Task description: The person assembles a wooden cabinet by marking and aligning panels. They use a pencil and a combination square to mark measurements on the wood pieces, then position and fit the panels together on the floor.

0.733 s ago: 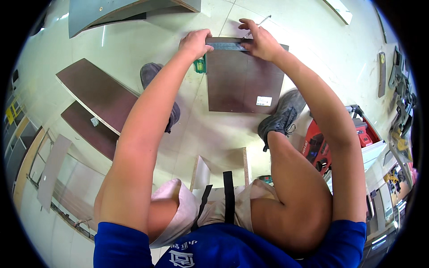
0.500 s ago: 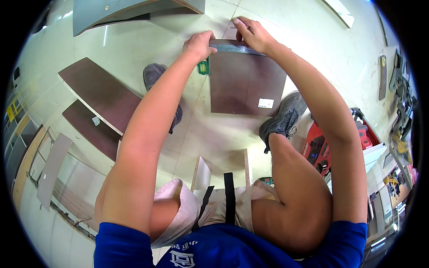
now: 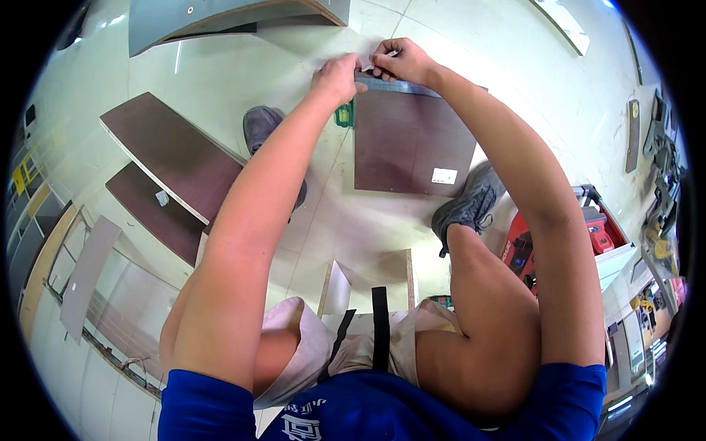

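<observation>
A dark brown board [image 3: 412, 140] with a white label lies between my feet. A shiny metal ruler-like strip [image 3: 401, 86] runs across it near its far edge. My left hand [image 3: 338, 79] is closed round the board's far left corner, its thumb resting by the strip's end. Just to the right, my right hand [image 3: 401, 60] pinches a slim pen-like tool [image 3: 394, 53] at the far edge, close to the left fingers. The fingers hide most of the tool and its tip. Under the board's left side shows a green tool [image 3: 344, 114].
Two more brown boards [image 3: 165, 147] lie at the left. A grey curved panel [image 3: 235, 18] stands at the far left. On the right is a red toolbox [image 3: 518, 246] beside my shoe [image 3: 471, 202]. Upright pale boards [image 3: 336, 287] stand between my knees.
My right hand has moved left along the far edge, close to my left hand. The pen-like tool now shows more clearly. The whole view has shifted slightly.
</observation>
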{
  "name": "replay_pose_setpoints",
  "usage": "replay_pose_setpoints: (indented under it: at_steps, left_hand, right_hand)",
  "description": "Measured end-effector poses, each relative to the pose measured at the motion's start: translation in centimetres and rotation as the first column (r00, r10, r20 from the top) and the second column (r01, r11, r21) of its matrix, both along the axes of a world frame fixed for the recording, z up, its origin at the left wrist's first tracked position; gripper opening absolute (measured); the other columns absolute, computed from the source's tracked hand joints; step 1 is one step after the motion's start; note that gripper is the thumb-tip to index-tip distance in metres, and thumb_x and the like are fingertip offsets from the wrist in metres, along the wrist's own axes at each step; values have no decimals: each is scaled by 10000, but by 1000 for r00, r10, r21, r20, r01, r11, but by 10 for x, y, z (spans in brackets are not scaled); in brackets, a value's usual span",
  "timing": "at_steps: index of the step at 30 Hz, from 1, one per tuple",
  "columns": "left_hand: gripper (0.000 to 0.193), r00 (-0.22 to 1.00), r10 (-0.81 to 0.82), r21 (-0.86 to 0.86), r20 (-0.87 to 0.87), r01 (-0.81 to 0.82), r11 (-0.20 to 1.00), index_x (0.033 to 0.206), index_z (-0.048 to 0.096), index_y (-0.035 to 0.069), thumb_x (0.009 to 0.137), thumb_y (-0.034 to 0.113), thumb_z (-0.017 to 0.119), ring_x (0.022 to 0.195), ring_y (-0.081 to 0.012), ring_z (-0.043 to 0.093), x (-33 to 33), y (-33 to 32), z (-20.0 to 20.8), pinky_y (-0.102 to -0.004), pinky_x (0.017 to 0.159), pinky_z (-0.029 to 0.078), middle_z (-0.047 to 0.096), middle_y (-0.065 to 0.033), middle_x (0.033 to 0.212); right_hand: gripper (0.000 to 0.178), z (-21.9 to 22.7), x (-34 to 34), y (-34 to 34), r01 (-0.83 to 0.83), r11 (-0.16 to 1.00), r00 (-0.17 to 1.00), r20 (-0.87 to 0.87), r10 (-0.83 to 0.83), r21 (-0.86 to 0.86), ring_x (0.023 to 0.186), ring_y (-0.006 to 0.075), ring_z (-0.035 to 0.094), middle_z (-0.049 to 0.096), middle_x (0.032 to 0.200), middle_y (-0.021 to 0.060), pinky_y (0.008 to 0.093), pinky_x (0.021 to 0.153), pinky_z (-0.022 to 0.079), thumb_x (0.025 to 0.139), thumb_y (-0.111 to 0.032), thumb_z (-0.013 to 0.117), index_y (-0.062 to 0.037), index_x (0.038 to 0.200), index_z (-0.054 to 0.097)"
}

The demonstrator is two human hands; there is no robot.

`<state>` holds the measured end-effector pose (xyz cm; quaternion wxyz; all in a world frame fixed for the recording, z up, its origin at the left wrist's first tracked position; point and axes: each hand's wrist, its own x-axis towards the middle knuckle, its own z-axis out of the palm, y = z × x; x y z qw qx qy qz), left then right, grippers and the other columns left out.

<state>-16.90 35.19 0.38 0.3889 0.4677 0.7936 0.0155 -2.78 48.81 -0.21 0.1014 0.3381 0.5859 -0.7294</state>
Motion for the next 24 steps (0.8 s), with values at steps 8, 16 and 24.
replay_pose_setpoints:
  at_steps: [8, 16, 24]
  left_hand:
    - [496, 1000, 14, -13, 12, -13, 1000, 1117, 614, 78, 730, 253, 869, 1023, -300, 667, -3, -1, -1, -423, 870, 525, 711, -106, 1047]
    - [502, 1000, 25, 17, -2, -25, 1000, 1117, 612, 81, 729, 268, 870, 1013, -307, 669, -1, -3, -3, -431, 859, 526, 709, -108, 1031]
    - [480, 1000, 8, -4, -5, -8, 1000, 1099, 607, 78, 740, 268, 863, 1022, -324, 665, 0, 0, 2, -442, 857, 526, 709, -119, 1032]
  right_hand:
    - [290, -14, 10, 10, -10, 999, 1000, -19, 10, 43, 732, 89, 638, 693, 828, 52, 238, 665, 542, 957, -276, 708, 9, 923, 672]
    - [293, -18, 1, -3, -47, 983, 999, 14, 46, 176, 677, 109, 657, 716, 765, 59, 274, 637, 538, 923, -271, 747, 7, 848, 690]
    - [264, -17, -7, -7, -163, 927, 986, 98, 138, 337, 677, 155, 672, 737, 752, 74, 325, 679, 545, 864, -295, 774, -32, 861, 750]
